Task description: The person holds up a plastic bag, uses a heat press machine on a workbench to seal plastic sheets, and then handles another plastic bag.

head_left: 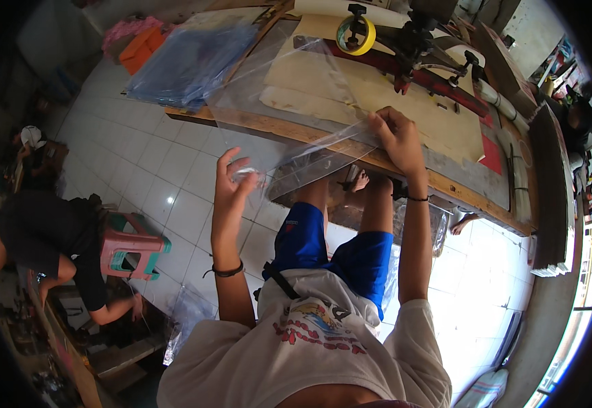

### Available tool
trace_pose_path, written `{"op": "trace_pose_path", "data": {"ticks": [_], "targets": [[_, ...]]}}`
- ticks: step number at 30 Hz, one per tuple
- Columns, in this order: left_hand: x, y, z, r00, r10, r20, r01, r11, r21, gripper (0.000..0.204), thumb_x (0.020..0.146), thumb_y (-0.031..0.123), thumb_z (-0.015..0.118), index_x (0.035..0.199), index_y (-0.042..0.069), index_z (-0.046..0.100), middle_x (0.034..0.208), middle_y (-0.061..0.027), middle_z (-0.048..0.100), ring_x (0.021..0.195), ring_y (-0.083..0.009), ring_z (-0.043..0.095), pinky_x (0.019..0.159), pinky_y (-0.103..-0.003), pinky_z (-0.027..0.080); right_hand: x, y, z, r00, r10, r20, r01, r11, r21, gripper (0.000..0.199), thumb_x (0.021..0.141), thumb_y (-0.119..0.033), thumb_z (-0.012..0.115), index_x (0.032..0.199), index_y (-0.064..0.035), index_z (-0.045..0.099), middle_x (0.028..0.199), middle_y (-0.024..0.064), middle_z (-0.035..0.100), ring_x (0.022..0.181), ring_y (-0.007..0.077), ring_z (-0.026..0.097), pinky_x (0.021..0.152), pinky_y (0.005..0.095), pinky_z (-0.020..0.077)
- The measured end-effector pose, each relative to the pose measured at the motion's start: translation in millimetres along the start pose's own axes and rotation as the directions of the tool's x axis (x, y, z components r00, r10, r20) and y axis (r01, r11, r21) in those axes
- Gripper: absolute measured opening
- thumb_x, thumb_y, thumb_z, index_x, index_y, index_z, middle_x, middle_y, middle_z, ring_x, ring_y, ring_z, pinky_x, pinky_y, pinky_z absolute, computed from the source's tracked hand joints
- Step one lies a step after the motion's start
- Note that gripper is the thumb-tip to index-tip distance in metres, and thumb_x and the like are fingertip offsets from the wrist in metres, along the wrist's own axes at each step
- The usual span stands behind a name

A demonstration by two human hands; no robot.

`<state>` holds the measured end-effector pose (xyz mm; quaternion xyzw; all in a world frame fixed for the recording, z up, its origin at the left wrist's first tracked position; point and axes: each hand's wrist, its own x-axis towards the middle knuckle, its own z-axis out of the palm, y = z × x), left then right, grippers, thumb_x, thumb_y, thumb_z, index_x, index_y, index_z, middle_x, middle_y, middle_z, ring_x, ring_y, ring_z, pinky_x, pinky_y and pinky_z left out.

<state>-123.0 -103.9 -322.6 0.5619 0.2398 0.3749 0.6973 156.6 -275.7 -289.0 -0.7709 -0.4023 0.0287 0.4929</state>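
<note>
A large clear plastic sheet, folded or in layers, spans from the workbench top out over its front edge. My right hand pinches its right side between thumb and fingers, just above the wooden edge. At the lower left corner, my left hand is raised with its fingers curled round a crumpled, shiny bit of the same plastic. The sheet is see-through, so its exact edges and number of layers are hard to make out.
A stack of bluish plastic sheets overhangs the bench's left end, beside an orange bundle. A dark red metal bar clamp with black knobs and a yellow tape roll lies across the bench. A person bends near a stool.
</note>
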Motion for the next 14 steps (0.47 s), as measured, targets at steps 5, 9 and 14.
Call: {"op": "trace_pose_path", "data": {"ticks": [5,9,14], "targets": [[-17,2,-1,0.995,0.019,0.097,-0.039,0.979,0.202,0.060,0.089,0.002,0.070,0.142,0.006,0.042,0.110,-0.0113,0.056,0.090,-0.0185,0.063,0.085,-0.034,0.055,3,8,2,0.996,0.075,-0.055,-0.073,0.996,0.046,0.036,0.096,-0.033,0.066,0.090,0.0016,0.066,0.068,0.0067,0.066,0.063,0.0115,0.060,0.062,0.0287,0.0479],[-11,-13,-6,0.988,-0.091,0.122,0.070,0.983,0.171,0.041,0.095,0.026,0.067,0.125,-0.001,0.056,0.101,-0.0115,0.062,0.083,-0.0176,0.062,0.075,-0.033,0.054,4,9,3,0.994,0.061,-0.086,-0.053,0.994,0.093,0.036,0.097,-0.034,0.065,0.092,0.0010,0.065,0.067,0.0057,0.065,0.063,0.0113,0.058,0.063,0.0285,0.0480],[-2,-10,-5,0.976,-0.217,-0.026,0.218,0.960,0.178,0.037,0.097,0.037,0.065,0.100,0.000,0.066,0.089,-0.0105,0.065,0.077,-0.0163,0.062,0.066,-0.033,0.053,1,19,1,0.992,-0.119,-0.032,0.121,0.990,0.075,0.041,0.092,-0.040,0.071,0.104,-0.0019,0.064,0.089,0.0100,0.068,0.083,0.0181,0.061,0.077,0.0312,0.0485]]}}
